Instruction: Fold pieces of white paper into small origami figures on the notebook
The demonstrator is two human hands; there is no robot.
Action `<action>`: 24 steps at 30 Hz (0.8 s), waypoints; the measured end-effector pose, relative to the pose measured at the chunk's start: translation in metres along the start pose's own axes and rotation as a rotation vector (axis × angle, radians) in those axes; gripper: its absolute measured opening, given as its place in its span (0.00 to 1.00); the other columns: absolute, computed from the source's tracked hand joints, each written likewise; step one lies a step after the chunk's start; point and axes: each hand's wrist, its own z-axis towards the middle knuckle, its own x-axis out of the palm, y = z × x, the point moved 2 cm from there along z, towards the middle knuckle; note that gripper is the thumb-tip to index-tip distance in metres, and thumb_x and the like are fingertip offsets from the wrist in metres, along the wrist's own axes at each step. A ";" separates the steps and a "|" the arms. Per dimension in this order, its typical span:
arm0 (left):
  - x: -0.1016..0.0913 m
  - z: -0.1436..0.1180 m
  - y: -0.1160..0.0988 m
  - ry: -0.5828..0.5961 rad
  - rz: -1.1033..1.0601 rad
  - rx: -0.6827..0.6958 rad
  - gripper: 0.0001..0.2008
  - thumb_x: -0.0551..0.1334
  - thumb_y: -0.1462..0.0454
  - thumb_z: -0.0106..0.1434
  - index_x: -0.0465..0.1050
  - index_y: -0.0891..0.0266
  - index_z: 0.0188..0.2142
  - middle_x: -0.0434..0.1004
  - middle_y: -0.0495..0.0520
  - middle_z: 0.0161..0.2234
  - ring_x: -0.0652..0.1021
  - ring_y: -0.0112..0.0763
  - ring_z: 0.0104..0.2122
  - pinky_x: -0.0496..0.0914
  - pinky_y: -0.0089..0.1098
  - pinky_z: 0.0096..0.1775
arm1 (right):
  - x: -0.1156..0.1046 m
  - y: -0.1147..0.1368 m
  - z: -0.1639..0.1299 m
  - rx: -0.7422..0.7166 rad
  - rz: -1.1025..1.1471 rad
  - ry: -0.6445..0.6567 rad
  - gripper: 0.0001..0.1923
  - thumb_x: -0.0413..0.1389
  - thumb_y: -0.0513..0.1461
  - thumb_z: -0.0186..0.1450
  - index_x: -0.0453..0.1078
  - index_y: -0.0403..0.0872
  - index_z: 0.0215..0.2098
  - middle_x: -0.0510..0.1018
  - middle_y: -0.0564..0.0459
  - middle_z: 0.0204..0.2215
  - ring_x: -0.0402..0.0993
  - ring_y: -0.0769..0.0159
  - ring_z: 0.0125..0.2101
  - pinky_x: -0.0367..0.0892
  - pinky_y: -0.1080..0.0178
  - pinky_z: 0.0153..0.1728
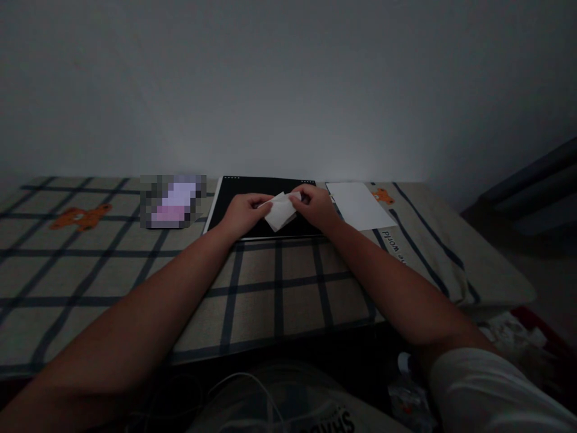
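A small folded piece of white paper (280, 211) is held between both hands over a black board (234, 192) lying on the checked cloth. My left hand (243, 213) grips the paper's left edge with thumb and fingers. On the opposite side, my right hand (315, 205) pinches the upper right corner. The paper looks partly folded, with one corner pointing down toward me.
A flat white sheet (358, 204) lies to the right of the black board. A blurred lilac object (174, 201) sits left of it. The checked cloth (270, 282) with orange bear prints covers the surface; its right edge drops off near clutter on the floor (509, 334).
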 end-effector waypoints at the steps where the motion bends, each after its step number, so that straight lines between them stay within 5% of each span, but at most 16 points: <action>1: 0.000 0.000 0.000 0.001 0.000 -0.006 0.20 0.67 0.55 0.60 0.85 0.64 0.47 0.87 0.58 0.43 0.84 0.43 0.43 0.76 0.37 0.46 | 0.000 0.000 0.000 0.014 0.013 -0.005 0.09 0.57 0.42 0.64 0.75 0.46 0.37 0.80 0.51 0.31 0.71 0.64 0.29 0.66 0.61 0.34; 24: 0.002 -0.004 -0.010 -0.023 0.149 0.060 0.13 0.68 0.56 0.61 0.87 0.60 0.40 0.87 0.55 0.39 0.82 0.38 0.38 0.74 0.34 0.42 | 0.003 -0.002 0.001 0.152 0.185 0.004 0.07 0.60 0.44 0.61 0.71 0.48 0.33 0.80 0.52 0.30 0.75 0.62 0.32 0.69 0.59 0.35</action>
